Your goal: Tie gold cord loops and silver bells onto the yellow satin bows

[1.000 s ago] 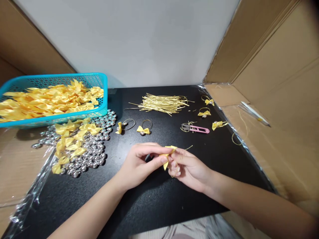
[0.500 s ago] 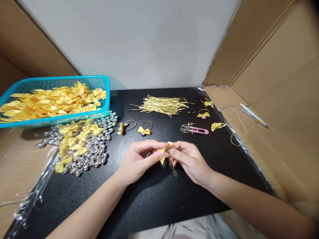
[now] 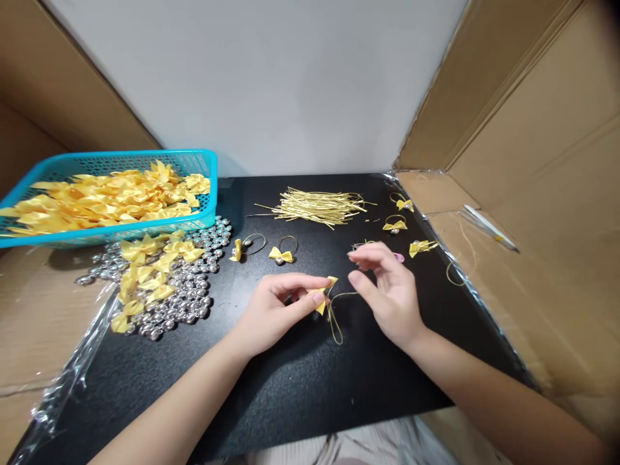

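Between thumb and forefinger, my left hand pinches a yellow ribbon bow. A thin gold cord hangs from it in a loop, with one end sticking out to the right. My right hand is off the bow, fingers curved and thumb apart, with nothing seen in it. Behind its fingers lies a pair of pink-handled thread snips, mostly hidden. Past my left hand rest two finished-looking bows with silver bells and cord loops, one of them a bow lying flat.
A turquoise basket of yellow bows stands at the left. Silver bells with loose bows on top lie before it. A bundle of gold cords is at the back. More belled bows line the right edge, near a white pen-like tool on cardboard.
My right hand has let go of the bow and cord and moved up and right, over the snips. The left hand keeps its pinch on the bow. The view has shifted slightly.
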`<state>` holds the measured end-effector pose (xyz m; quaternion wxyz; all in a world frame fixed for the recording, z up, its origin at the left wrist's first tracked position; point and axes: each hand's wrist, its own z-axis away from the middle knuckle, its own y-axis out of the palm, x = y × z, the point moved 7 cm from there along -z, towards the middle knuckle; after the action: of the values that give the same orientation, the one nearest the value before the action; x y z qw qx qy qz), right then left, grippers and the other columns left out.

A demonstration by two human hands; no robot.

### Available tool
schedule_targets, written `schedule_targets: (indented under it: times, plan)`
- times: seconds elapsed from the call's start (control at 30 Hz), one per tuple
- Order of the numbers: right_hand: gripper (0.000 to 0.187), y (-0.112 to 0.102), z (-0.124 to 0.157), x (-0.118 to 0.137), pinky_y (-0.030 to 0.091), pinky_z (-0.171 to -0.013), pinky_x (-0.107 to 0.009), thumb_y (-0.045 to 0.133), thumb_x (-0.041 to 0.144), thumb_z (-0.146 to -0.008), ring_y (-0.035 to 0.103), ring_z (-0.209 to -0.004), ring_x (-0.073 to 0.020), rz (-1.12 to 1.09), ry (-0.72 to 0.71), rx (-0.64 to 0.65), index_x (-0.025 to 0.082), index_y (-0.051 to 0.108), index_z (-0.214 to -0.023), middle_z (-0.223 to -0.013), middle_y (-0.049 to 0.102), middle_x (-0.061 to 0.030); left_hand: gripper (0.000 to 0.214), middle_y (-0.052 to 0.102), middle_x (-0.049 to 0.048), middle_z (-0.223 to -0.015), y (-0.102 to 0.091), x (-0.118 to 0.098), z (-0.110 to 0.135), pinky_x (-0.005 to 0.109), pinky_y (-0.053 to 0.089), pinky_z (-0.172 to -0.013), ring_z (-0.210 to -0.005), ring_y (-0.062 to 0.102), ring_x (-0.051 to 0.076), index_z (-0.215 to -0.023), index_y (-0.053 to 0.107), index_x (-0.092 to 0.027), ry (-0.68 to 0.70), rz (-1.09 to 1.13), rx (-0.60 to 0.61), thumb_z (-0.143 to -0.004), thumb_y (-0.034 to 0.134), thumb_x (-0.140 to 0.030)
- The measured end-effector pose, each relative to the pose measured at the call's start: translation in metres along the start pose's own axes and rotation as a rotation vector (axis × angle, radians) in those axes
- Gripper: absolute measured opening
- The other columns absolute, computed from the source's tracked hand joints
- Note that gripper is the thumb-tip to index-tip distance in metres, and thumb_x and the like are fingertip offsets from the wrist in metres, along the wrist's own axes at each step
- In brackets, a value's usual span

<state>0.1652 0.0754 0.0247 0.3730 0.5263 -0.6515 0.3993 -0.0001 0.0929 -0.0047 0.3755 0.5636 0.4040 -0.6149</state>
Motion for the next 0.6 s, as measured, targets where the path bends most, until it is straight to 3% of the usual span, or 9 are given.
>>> schedule_targets:
  times: [0.07, 0.17, 0.23, 0.37, 0.43, 0.53, 0.6]
  plan:
    - [0.009, 0.004, 0.000, 0.013, 0.045, -0.087, -0.036, 0.070, 0.019, -0.079, 0.058, -0.096, -0.0182, 0.147, -0.152, 0.067, 0.022, 0.071, -0.088, -0.098, 0.061, -0.0041, 0.021, 0.074, 0.0035, -0.071, 0.000, -0.006, 0.002, 0.023, 0.043, -0.057, -0.059, 0.057, 0.012, -0.097, 0.079, -0.020, 0.042, -0.117, -0.010, -0.079, 0.072, -0.027]
    - [0.009, 0.009, 0.000, 0.020, 0.045, -0.089, -0.038, 0.073, 0.020, -0.077, 0.058, -0.099, -0.0199, 0.252, -0.221, 0.144, 0.023, 0.073, -0.085, -0.101, 0.061, -0.0048, 0.024, 0.072, 0.0020, -0.066, 0.001, -0.012, 0.003, 0.022, 0.040, -0.054, -0.057, 0.054, 0.011, -0.102, 0.078, -0.020, 0.061, -0.173, -0.002, -0.080, 0.071, -0.028]
    - [0.007, 0.000, -0.005, 0.016, 0.045, -0.090, -0.039, 0.068, 0.021, -0.081, 0.058, -0.100, -0.0202, 0.234, -0.177, 0.074, 0.024, 0.072, -0.087, -0.102, 0.061, -0.0047, 0.026, 0.074, 0.0029, -0.071, -0.003, -0.012, 0.002, 0.022, 0.043, -0.055, -0.059, 0.058, 0.012, -0.102, 0.078, -0.021, 0.023, -0.118, -0.029, -0.079, 0.072, -0.030]
    - [0.010, -0.041, -0.020, -0.008, 0.049, -0.077, -0.033, 0.059, 0.024, -0.085, 0.059, -0.091, -0.0176, 0.040, -0.008, -0.306, 0.023, 0.068, -0.085, -0.097, 0.060, -0.0040, 0.025, 0.078, 0.0038, -0.080, -0.016, -0.005, -0.001, 0.021, 0.049, -0.062, -0.068, 0.066, 0.014, -0.099, 0.078, -0.025, -0.042, 0.063, -0.123, -0.075, 0.076, -0.032]
    - [0.008, -0.051, -0.024, -0.023, 0.049, -0.074, -0.030, 0.060, 0.025, -0.083, 0.059, -0.086, -0.0159, -0.068, 0.080, -0.392, 0.022, 0.067, -0.084, -0.095, 0.061, -0.0032, 0.024, 0.078, 0.0036, -0.080, -0.021, -0.002, -0.002, 0.020, 0.049, -0.060, -0.069, 0.067, 0.013, -0.098, 0.079, -0.026, -0.044, 0.113, -0.153, -0.075, 0.077, -0.032]
    - [0.009, -0.050, -0.025, -0.032, 0.048, -0.080, -0.031, 0.060, 0.025, -0.083, 0.059, -0.087, -0.0154, -0.158, 0.147, -0.380, 0.021, 0.067, -0.084, -0.091, 0.064, -0.0025, 0.023, 0.077, 0.0034, -0.074, -0.026, 0.002, -0.001, 0.018, 0.046, -0.053, -0.066, 0.067, 0.013, -0.094, 0.079, -0.026, -0.029, 0.158, -0.180, -0.072, 0.079, -0.031]
    - [0.012, -0.037, -0.025, -0.028, 0.047, -0.086, -0.033, 0.058, 0.028, -0.086, 0.060, -0.092, -0.0162, -0.179, 0.145, -0.246, 0.021, 0.068, -0.089, -0.094, 0.065, -0.0030, 0.022, 0.077, 0.0033, -0.074, -0.028, 0.001, 0.000, 0.017, 0.046, -0.050, -0.064, 0.067, 0.013, -0.091, 0.080, -0.026, -0.013, 0.203, -0.197, -0.070, 0.081, -0.031]
